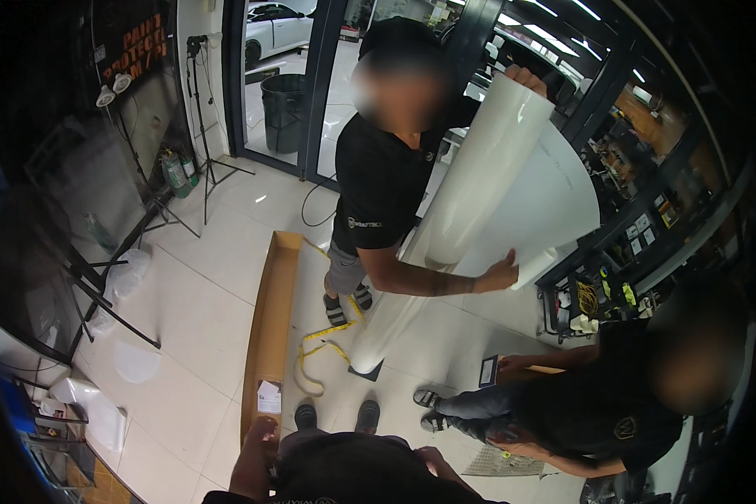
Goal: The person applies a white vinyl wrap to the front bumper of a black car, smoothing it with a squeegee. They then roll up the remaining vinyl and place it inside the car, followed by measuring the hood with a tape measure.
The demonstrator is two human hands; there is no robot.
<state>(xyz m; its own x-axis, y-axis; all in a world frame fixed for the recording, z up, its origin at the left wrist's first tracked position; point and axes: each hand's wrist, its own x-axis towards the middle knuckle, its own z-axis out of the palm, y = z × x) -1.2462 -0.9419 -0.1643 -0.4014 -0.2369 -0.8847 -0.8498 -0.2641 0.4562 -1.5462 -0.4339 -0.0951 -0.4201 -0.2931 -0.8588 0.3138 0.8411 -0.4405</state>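
Observation:
My left hand (pixel 265 431) hangs low with its fingers curled, over the near end of a long, open cardboard box (pixel 269 328). Whether it touches the box or holds anything is hard to make out. A white paper label (pixel 269 397) sits at that end. Beside my body is my right hand (pixel 433 459), small in view, its fingers mostly hidden. Ahead, a co-worker grips a large roll of white film (pixel 479 172), tilted, with its low end by the floor. A loose sheet (pixel 546 193) of it curves out to the right, held by that person's other hand.
A yellow tape measure (pixel 321 334) winds over the tiles between the box and the roll. At right, another person holds a small cardboard box (pixel 512 365). Light stands (pixel 206 151) and clear plastic (pixel 126 273) are at left; glass doors (pixel 281 92) at the back.

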